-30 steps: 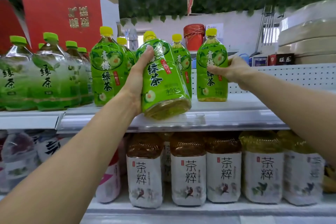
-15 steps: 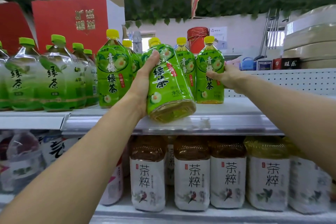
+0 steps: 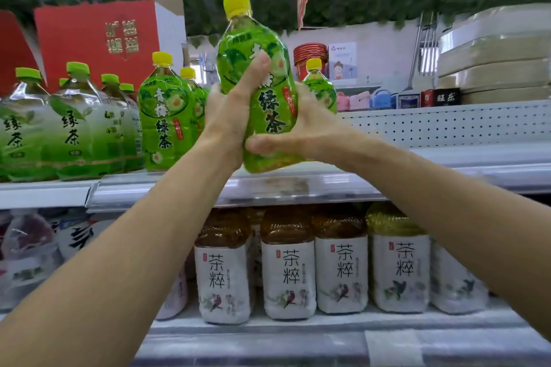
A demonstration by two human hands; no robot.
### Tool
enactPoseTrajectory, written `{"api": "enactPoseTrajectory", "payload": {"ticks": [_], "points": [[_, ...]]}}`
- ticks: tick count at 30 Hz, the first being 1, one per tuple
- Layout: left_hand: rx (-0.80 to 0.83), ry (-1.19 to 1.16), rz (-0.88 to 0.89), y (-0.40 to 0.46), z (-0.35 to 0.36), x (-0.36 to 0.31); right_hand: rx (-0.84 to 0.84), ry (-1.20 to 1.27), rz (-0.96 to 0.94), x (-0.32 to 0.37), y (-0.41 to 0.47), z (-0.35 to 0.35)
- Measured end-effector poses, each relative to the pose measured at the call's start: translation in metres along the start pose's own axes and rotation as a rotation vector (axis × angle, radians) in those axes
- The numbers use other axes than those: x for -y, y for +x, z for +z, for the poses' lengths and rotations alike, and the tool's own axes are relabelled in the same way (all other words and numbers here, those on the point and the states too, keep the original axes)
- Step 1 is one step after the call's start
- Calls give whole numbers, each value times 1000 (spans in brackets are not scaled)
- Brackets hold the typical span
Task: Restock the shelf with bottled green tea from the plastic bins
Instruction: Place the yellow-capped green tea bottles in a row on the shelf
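Both hands gripped one green tea bottle [image 3: 262,92] with a yellow cap, held upright in front of the upper shelf [image 3: 447,158], its base just above the shelf's front edge. The left hand [image 3: 229,116] wrapped the bottle's left side, thumb stretched up across the label; its other fingers were hidden behind the bottle. The right hand [image 3: 301,131] cupped the lower right side, thumb curled across the front near the base, fingers likewise out of sight.

On the upper shelf three more yellow-capped bottles [image 3: 167,119] showed: one full at the left, one behind it mostly covered, and one far right of the held bottle with only cap and shoulder visible. Left of these stood green-capped tea bottles [image 3: 74,128], at least five caps countable (the leftmost cut by the frame edge). On the lower shelf five white-labelled brown tea bottles [image 3: 287,271] lined the front, the rightmost partly behind the right forearm; blurred bottles at lower left were hard to identify. A red box [image 3: 95,36] stood behind the upper row.
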State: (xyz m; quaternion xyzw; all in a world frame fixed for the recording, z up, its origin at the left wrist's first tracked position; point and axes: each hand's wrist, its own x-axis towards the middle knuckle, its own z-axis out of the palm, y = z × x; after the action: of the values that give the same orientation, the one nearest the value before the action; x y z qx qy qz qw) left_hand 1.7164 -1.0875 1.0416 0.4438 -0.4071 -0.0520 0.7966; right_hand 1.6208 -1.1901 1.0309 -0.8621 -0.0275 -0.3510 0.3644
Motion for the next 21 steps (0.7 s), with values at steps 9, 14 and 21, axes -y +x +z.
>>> {"api": "enactPoseTrajectory", "payload": {"ticks": [9, 14, 21], "points": [[106, 133, 44, 2, 48, 4, -347, 103, -81, -20, -13, -27], [272, 421, -31, 13, 51, 27, -418, 23, 28, -40, -17, -54], [231, 1062, 17, 25, 22, 61, -495, -30, 276, -76, -13, -90]]}}
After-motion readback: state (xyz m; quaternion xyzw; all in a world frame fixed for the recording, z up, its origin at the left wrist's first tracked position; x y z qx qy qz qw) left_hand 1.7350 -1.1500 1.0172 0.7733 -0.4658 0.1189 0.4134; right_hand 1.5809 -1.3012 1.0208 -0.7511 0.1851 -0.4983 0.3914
